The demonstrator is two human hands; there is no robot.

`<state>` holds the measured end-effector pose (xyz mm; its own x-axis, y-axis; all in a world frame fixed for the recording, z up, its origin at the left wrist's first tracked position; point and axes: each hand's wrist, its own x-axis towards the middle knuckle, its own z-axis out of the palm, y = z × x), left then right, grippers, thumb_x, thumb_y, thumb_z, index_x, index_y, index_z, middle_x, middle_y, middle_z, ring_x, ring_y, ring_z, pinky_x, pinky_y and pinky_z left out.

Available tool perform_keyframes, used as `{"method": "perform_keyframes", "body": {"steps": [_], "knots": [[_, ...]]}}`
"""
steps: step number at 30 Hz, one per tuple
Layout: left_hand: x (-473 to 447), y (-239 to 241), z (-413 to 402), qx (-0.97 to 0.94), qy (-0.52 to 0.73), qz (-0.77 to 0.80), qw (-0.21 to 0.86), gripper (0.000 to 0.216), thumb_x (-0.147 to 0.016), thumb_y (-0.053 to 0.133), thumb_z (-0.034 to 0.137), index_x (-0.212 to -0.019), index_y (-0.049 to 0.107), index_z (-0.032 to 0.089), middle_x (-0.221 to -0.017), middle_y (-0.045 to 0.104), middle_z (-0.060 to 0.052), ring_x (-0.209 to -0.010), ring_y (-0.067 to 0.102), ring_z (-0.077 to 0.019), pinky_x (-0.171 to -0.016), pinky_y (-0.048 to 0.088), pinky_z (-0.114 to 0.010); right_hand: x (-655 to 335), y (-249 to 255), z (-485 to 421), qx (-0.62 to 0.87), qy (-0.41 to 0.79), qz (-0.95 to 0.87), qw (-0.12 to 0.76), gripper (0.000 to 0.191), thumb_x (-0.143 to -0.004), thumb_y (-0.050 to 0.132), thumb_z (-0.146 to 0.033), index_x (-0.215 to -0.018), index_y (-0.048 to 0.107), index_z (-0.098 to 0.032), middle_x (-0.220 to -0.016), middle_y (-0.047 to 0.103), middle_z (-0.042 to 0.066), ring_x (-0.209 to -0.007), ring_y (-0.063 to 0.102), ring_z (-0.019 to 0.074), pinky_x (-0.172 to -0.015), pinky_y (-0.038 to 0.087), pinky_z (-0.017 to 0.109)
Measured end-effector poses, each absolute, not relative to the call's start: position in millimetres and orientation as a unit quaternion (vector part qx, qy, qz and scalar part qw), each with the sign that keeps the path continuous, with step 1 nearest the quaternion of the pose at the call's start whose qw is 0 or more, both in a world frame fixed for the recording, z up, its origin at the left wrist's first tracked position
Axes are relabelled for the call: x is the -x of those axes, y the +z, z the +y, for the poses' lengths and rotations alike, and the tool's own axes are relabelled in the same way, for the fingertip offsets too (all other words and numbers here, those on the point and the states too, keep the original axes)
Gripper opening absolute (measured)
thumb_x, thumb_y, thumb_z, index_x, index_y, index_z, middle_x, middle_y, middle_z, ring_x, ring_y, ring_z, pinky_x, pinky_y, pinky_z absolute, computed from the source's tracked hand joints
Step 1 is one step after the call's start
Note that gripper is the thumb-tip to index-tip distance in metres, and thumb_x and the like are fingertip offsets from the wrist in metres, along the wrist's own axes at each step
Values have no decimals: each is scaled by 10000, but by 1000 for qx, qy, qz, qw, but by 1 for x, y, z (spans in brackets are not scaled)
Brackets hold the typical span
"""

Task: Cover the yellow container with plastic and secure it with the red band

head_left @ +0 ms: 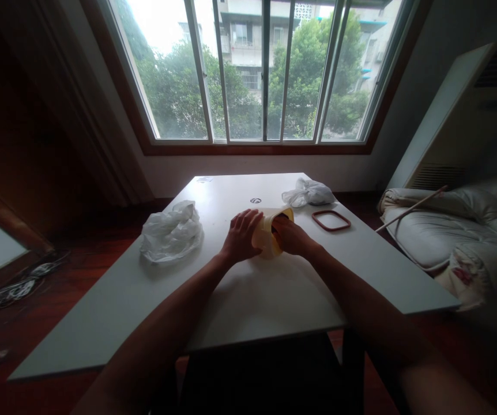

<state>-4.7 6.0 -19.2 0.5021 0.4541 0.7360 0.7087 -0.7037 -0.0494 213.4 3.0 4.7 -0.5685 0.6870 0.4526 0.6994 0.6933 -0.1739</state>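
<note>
A pale yellow container (266,231) lies tipped on its side on the white table (248,288), its mouth turned toward the right. My left hand (240,235) wraps around its outer wall and steadies it. My right hand (290,236) reaches into the opening, and its fingers are hidden inside. A red-brown rectangular seal ring (331,220) lies flat on the table just right of the container, apart from both hands.
A crumpled white plastic bag (171,231) sits on the table's left side. A second, smaller bag (308,193) lies at the far right edge. A wide window stands behind the table. White cushions (439,225) and a thin stick (413,207) are at the right.
</note>
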Motion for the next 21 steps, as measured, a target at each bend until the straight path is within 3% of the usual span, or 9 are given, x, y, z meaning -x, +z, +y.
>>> {"method": "perform_keyframes", "body": {"steps": [6, 12, 17, 21], "knots": [[1, -19, 4, 863, -348, -315, 187, 969, -714, 714, 478, -1526, 287, 167, -1518, 412, -189, -1427, 346, -390, -1165, 279, -546, -212, 2, 4, 398, 10, -889, 228, 376, -848, 574, -132, -1217, 627, -80, -1228, 652, 203, -1145, 601, 306, -1018, 466, 442], [0, -18, 4, 871, -334, -302, 195, 910, -753, 680, 565, -1503, 347, 171, -1515, 428, -185, -1433, 337, -390, -1176, 258, -542, -212, -2, 0, 410, 49, -896, 163, 716, -771, 766, -362, -1380, 542, -60, -1368, 586, 239, -1269, 542, 382, -1074, 427, 492], [2, -19, 6, 867, -340, -317, 179, 937, -731, 703, 532, -1517, 326, 188, -1523, 416, -179, -1431, 346, -390, -1172, 273, -549, -213, -1, -1, 374, 99, -908, 159, 516, -785, 754, -343, -1234, 670, -103, -1227, 684, 193, -1102, 638, 330, -978, 486, 452], [3, -20, 6, 867, -342, -315, 177, 962, -715, 719, 506, -1522, 301, 193, -1526, 410, -179, -1432, 344, -392, -1174, 269, -555, -220, 4, 0, 401, 129, -894, 155, 295, -828, 654, -207, -1098, 720, -109, -1037, 735, 140, -855, 664, 232, -786, 515, 341]]}}
